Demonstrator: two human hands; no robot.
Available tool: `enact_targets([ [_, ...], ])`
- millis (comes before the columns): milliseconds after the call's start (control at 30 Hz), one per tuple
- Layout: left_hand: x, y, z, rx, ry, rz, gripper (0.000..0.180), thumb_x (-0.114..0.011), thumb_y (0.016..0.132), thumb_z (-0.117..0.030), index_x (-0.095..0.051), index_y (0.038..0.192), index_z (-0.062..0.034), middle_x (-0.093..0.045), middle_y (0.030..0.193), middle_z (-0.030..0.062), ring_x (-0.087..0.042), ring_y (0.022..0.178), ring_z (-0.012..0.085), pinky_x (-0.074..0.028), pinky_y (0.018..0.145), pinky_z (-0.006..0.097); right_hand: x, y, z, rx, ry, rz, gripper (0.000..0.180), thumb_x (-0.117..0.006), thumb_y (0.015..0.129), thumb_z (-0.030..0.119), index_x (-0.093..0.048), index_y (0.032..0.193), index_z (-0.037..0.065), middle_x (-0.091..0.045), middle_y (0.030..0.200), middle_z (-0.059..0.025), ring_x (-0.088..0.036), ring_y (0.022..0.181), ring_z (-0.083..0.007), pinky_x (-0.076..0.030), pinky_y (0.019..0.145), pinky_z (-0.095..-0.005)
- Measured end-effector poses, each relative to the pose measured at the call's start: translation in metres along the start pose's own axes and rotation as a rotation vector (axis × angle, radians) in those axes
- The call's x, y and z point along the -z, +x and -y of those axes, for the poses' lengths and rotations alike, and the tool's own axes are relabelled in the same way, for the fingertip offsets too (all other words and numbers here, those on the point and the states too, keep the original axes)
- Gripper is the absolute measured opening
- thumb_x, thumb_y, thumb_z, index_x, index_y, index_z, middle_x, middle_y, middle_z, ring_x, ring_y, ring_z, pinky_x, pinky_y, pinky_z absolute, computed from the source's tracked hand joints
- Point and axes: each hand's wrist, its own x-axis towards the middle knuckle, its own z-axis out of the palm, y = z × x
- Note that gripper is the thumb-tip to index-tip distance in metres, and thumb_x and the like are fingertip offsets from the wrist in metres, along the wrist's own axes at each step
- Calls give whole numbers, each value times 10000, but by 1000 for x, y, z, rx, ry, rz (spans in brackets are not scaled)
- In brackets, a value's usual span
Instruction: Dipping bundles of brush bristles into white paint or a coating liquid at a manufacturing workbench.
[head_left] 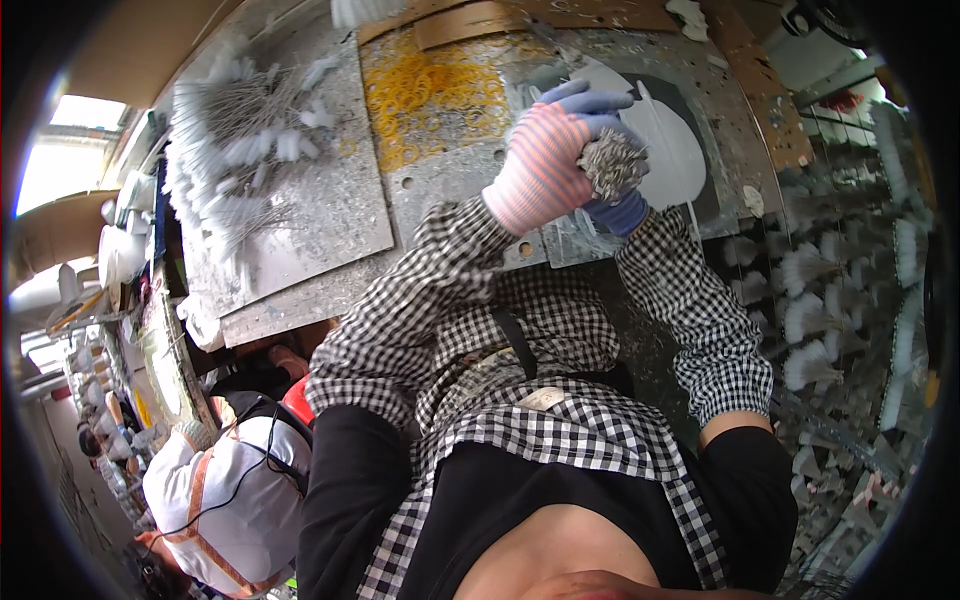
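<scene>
My left hand [540, 165], in a pink-and-grey striped glove with blue-grey fingers, is wrapped against a grey clumped bundle [614, 165]. The bundle's ruffled end faces up; its exact kind cannot be made out, and its lower part is hidden by my hands. My right hand [620, 214], in a blue glove, grips the same bundle from the right and is partly covered by it. Just beyond and to the right of my hands, a white round patch [672, 150] of smooth material lies on a dark board, with a thin pale stick [645, 92] over it.
White-tufted wire brushes [250, 140] lie heaped on a board at the left. Many yellow rings [430, 95] are spread at the table's back. Racks of pale tufted brushes [810, 290] stand at the right. Another person [235, 490] in white is at the lower left.
</scene>
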Motion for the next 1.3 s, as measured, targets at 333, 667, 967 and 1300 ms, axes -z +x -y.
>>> enact_targets([
  [333, 94, -56, 11, 184, 1000, 1050, 180, -618, 935, -207, -720, 1071, -147, -707, 863, 50, -690, 908, 256, -495, 852, 458, -21, 27, 5, -7, -527, 510, 448, -753, 851, 319, -691, 1232, 91, -692, 1183, -140, -632, 1122, -323, -495, 1033, -449],
  [667, 71, -133, 43, -15, 1450, 1102, 254, -564, 958, -214, -753, 908, -50, -730, 908, 113, -664, 908, 273, -438, 866, 441, -74, 104, -49, -57, -821, 723, 235, -648, 955, 310, -744, 1139, 200, -729, 1099, -88, -684, 1022, -307, -562, 900, -453],
  [967, 133, -60, 6, 296, 964, 797, 193, -660, 893, -166, -683, 1080, -123, -715, 941, 86, -687, 949, 277, -497, 897, 404, -113, 132, -104, -34, -1181, 721, 246, -530, 1012, 221, -707, 1124, 90, -712, 1138, -134, -691, 1027, -325, -581, 866, -449],
  [1300, 181, -54, 2, 736, -76, -126, 229, -815, 909, -198, -677, 984, -30, -684, 820, 13, -569, 734, 84, -504, 709, 256, -91, 135, -68, -120, -958, 627, 229, -602, 971, 266, -690, 1121, 116, -696, 1157, -120, -670, 1090, -327, -553, 901, -455],
])
